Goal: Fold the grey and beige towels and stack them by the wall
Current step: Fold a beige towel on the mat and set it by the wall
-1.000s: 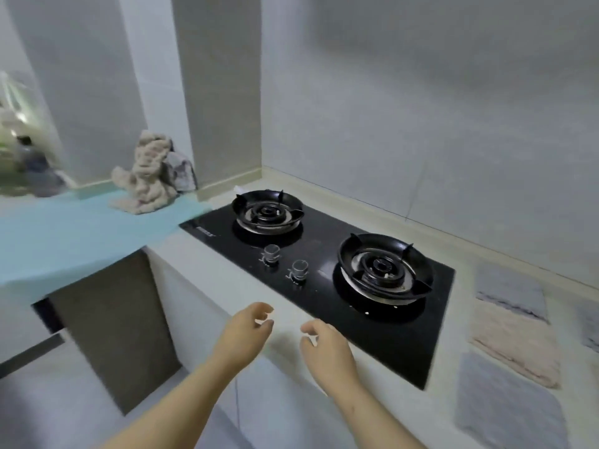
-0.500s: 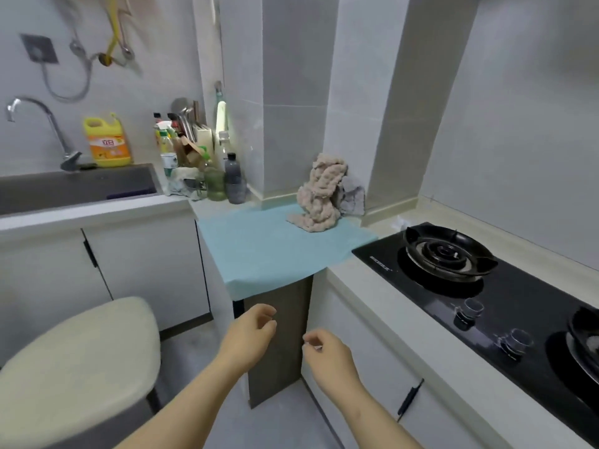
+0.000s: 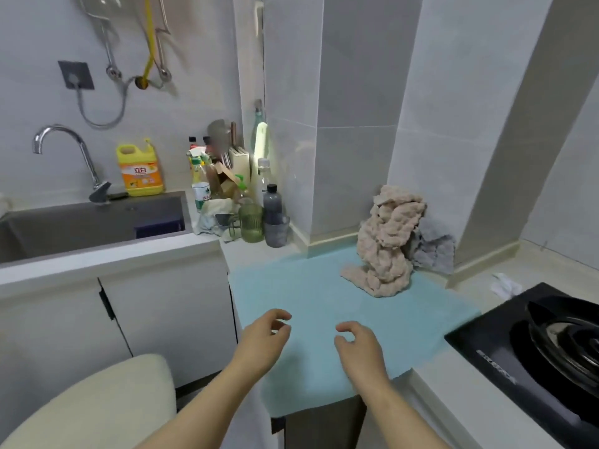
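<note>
Head view: where are the towels?
The beige towel (image 3: 387,244) is heaped, crumpled, at the back of the blue mat (image 3: 324,286) by the wall. The grey towel (image 3: 432,251) is mostly hidden behind it.
And the hands?
Left hand (image 3: 262,340) and right hand (image 3: 359,346) hover over the mat, loosely curled, empty. The stove (image 3: 534,351) is cut off.

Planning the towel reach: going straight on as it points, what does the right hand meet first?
The right hand likely crosses bare blue mat to the tiled column; the beige towel lies right of that line.
</note>
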`<state>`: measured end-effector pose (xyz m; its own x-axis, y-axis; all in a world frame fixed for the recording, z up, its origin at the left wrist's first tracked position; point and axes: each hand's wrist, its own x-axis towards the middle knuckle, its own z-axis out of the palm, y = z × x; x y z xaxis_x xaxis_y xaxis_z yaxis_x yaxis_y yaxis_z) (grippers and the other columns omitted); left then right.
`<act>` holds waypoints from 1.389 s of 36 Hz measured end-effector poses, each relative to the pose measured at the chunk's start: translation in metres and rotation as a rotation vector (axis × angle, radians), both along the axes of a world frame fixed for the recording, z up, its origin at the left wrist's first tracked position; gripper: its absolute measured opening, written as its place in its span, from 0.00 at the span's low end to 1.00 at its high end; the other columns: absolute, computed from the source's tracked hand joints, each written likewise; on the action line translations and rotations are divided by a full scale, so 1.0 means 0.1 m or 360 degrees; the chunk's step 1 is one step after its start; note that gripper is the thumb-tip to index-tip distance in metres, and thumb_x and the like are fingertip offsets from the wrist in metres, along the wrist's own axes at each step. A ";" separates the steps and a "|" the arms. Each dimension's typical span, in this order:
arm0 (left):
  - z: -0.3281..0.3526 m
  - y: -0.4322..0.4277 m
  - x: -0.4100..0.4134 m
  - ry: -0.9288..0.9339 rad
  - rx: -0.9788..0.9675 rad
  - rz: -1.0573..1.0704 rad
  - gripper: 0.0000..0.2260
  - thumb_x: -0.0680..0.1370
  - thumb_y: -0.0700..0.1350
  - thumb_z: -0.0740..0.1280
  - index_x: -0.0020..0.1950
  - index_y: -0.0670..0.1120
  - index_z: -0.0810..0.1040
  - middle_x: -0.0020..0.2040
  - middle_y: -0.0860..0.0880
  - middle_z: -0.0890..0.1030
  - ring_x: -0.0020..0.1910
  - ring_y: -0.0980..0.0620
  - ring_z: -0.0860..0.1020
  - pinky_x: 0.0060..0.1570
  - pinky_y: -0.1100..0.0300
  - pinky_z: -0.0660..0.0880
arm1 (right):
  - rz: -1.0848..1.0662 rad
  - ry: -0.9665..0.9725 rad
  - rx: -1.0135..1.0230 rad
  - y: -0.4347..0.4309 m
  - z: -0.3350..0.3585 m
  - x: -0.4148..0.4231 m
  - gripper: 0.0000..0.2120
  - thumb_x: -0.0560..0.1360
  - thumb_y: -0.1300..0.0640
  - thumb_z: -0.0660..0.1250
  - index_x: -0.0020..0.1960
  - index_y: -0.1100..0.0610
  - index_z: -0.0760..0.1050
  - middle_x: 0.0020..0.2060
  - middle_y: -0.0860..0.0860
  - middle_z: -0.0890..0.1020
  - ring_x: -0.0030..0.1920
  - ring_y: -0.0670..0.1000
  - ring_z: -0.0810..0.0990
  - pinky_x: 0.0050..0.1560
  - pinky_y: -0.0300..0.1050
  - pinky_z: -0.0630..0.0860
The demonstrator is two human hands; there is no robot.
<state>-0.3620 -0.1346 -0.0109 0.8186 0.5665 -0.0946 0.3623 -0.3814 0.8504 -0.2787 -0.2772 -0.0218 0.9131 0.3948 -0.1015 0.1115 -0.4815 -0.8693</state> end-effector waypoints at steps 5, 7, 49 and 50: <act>0.12 0.42 0.77 0.0006 0.0009 -0.0101 0.08 0.79 0.45 0.59 0.54 0.57 0.73 0.51 0.53 0.78 0.50 0.55 0.78 0.35 0.70 0.70 | -0.0177 -0.0161 -0.0043 0.41 0.10 0.81 0.14 0.76 0.63 0.60 0.60 0.57 0.73 0.67 0.52 0.68 0.59 0.50 0.71 0.52 0.38 0.66; 0.13 0.56 1.02 -0.0010 0.0008 -0.0131 0.08 0.79 0.46 0.60 0.54 0.57 0.73 0.51 0.53 0.78 0.49 0.54 0.78 0.34 0.70 0.69 | -0.0255 -0.0233 -0.0151 0.54 0.14 1.08 0.16 0.76 0.62 0.60 0.62 0.55 0.73 0.71 0.51 0.63 0.69 0.52 0.63 0.61 0.42 0.64; -1.07 1.58 3.27 -0.0607 -0.0283 -0.1415 0.14 0.77 0.38 0.60 0.58 0.55 0.71 0.54 0.53 0.76 0.44 0.57 0.77 0.38 0.72 0.68 | -0.1938 -0.0476 0.0818 1.87 -0.69 1.76 0.16 0.74 0.59 0.63 0.30 0.54 0.62 0.28 0.49 0.66 0.31 0.48 0.64 0.33 0.43 0.60; -1.06 1.58 3.24 -0.0597 -0.0231 -0.1462 0.16 0.78 0.38 0.60 0.62 0.54 0.70 0.55 0.53 0.74 0.43 0.59 0.75 0.38 0.71 0.68 | -0.1929 -0.0446 0.0857 1.90 -0.69 1.75 0.15 0.74 0.59 0.63 0.31 0.54 0.63 0.28 0.49 0.67 0.31 0.49 0.64 0.32 0.43 0.61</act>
